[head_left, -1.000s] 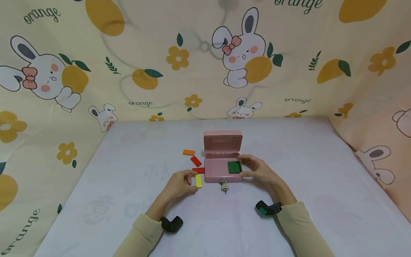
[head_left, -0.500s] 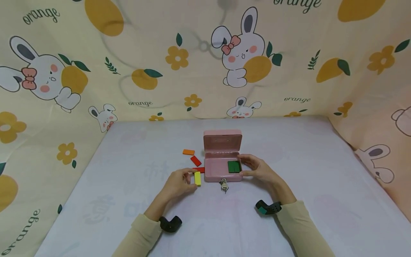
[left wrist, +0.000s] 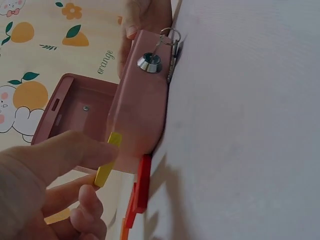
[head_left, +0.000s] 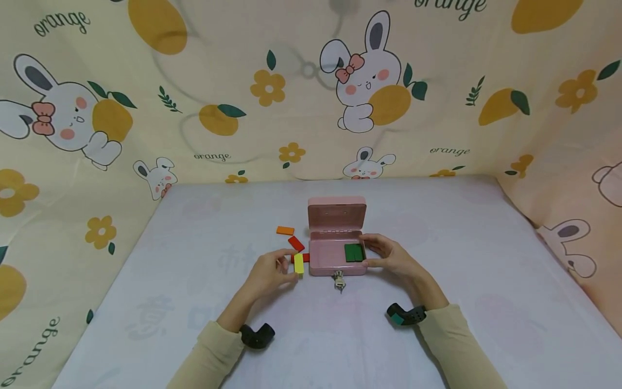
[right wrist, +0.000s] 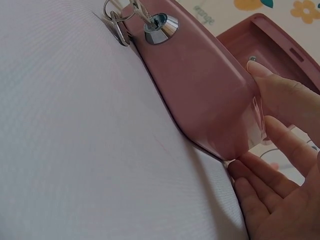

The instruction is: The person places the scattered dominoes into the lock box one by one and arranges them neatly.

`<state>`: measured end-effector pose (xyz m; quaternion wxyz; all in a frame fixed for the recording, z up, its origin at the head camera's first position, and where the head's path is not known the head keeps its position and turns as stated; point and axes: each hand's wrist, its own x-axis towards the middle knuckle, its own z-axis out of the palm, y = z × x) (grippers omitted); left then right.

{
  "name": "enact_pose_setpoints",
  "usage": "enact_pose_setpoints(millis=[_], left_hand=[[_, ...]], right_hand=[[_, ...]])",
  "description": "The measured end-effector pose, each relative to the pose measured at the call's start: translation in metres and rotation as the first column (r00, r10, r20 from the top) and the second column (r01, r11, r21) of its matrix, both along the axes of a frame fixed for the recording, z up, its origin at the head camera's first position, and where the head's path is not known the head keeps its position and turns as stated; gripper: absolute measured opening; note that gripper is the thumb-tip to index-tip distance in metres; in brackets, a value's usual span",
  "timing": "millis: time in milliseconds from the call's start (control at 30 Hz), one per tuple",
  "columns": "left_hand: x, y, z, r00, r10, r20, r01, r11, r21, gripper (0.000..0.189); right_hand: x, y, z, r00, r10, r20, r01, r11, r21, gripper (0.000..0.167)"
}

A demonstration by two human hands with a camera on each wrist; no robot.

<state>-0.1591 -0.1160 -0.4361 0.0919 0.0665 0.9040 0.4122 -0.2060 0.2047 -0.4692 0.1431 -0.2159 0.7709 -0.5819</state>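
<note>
- Head: left hand pinches yellow block by its ends, thumb at near end, fingers at far end.
- Head: red block partly hidden behind yellow block, right by left fingertips, end at the box.
- Head: second red block just beyond left fingers, orange block farther beyond; both on counter.
- Head: right hand grips box's right end, fingers at far corner, thumb at near corner.
- Head: two green blocks lie side by side in box, just inside the wall from right fingers.
- Head: lid stands raised, beyond both sets of fingers; keys at box front, between the hands.
- Left wrist: yellow block tilted between thumb and fingers, lifted off counter; box corner just past it, contact can't tell.
- Left wrist: red block on counter near the fingers, against box corner; right hand at box's far end.
- Right wrist: thumb on top edge of box corner, other fingers along end wall, lowest ones near bottom edge.
- Right wrist: lock on front wall, well apart from right fingers, key in it.
</note>
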Motion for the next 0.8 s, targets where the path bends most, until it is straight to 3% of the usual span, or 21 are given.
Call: enact_pose_setpoints(millis=[367,800], left_hand=[[-0.004,0.002,0.008,0.997,-0.022,-0.074,0.023,1.000,0.012,0.047],[-0.010,0.009,0.015,0.997,-0.044,-0.067,0.046,0.999,0.027,0.047]], right_hand=[[0.000,0.000,0.000,1.000,0.013,0.001,-0.013,0.999,-0.032,0.069],[0.000,-0.001,0.001,1.000,0.005,0.009,-0.006,1.000,0.003,0.068]])
